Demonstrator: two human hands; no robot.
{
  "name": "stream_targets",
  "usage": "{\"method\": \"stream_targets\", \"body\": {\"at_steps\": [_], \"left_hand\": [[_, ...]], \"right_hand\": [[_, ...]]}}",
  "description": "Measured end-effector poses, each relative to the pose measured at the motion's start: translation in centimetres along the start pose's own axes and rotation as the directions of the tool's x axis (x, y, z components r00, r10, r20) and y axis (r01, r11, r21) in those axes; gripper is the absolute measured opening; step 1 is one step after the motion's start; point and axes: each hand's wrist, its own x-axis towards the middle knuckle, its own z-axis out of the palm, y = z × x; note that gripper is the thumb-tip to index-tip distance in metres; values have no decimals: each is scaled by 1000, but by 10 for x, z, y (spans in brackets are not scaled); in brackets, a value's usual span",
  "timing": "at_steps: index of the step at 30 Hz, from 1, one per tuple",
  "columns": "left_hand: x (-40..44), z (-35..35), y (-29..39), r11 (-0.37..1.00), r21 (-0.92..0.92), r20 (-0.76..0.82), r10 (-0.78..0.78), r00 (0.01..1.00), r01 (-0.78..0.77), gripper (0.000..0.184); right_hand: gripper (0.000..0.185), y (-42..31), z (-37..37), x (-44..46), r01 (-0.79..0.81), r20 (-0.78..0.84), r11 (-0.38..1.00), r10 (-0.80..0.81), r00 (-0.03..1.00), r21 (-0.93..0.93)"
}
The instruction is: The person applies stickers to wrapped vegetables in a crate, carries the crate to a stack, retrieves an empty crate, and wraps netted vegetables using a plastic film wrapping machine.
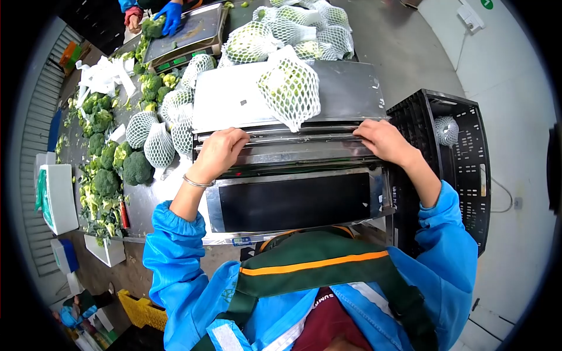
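Note:
My left hand (219, 153) is closed in a pinch at the left end of the metal rollers (298, 138) of a film-wrapping machine. At their right end, my right hand (386, 142) pinches too. Between the hands runs a shiny edge of clear film (301, 130), thin and hard to make out. Just beyond, a green vegetable head in white foam netting (290, 88) rests on the machine's metal top (345, 88). Nearest my body is the machine's flat black plate (295, 202).
Several netted heads (252, 42) are piled behind the machine, others to its left. Loose broccoli (137, 168) covers the left of the table. A black crate (483, 169) with one netted piece (446, 130) stands right. A co-worker's blue-gloved hand (171, 17) is by a scale (193, 32).

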Motion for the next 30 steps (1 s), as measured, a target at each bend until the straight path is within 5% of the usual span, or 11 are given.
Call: {"method": "stream_targets", "body": {"at_steps": [6,16,21,25,30], "left_hand": [[3,0,0,998,53,86,-33,996,29,8],[6,6,-1,998,61,54,-3,999,0,8],[7,5,-1,996,86,68,-7,998,1,8],[8,8,-2,998,64,66,-22,998,18,8],[7,8,-1,996,86,69,-19,997,13,10]], "right_hand": [[18,2,11,3,45,-1,984,-45,999,-171],[10,11,27,8,41,-52,994,-47,998,-106],[14,1,9,7,25,-62,995,-19,998,92],[9,2,18,6,110,-30,988,-114,993,-112],[10,9,29,11,70,-87,989,-82,993,-134]]}}
